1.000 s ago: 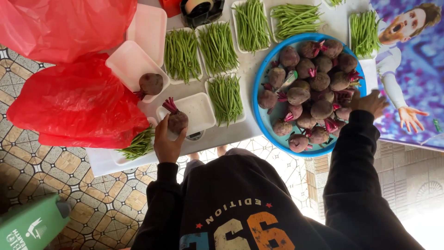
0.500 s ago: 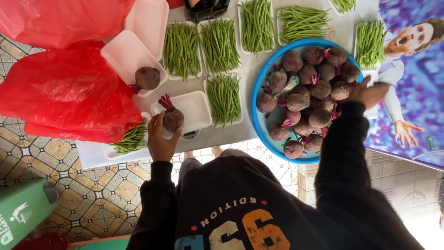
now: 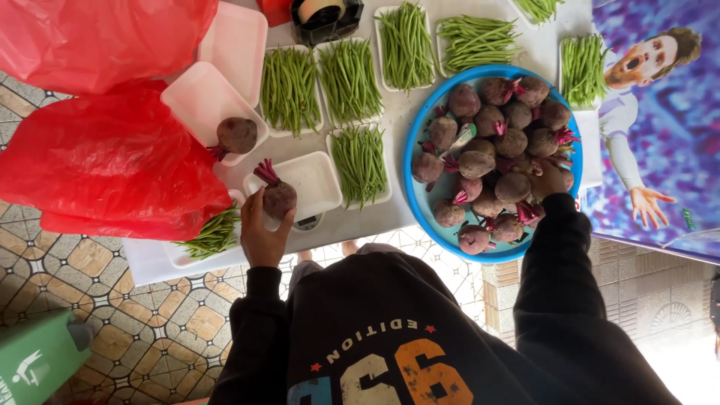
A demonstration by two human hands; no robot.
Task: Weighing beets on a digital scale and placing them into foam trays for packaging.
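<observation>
The left hand point(image 3: 259, 232) is closed around a beet point(image 3: 280, 199), fingers wrapped under its round body so the pink stem stub points up and away from the palm. It holds the beet at the near edge of an empty white foam tray point(image 3: 315, 180), which appears to sit on a small scale point(image 3: 307, 222); that would explain why this tray lies close to the person while the others are farther back. A second beet point(image 3: 237, 135) already lies in another white tray point(image 3: 199, 101) just beyond, beside the red plastic bags point(image 3: 105, 161).

The right hand point(image 3: 551, 184) reaches into the blue basin point(image 3: 420, 206) heaped with beets point(image 3: 495, 150). Its fingers lie among the beets at the basin's near right side; the dark sleeve hides much of it, so I cannot tell whether its grip is closed on one or only resting there.

Trays of green beans point(image 3: 349, 79) line the white surface point(image 3: 397, 112) in rows, each portion kept separate, with loose beans point(image 3: 214, 234) by the bags.
</observation>
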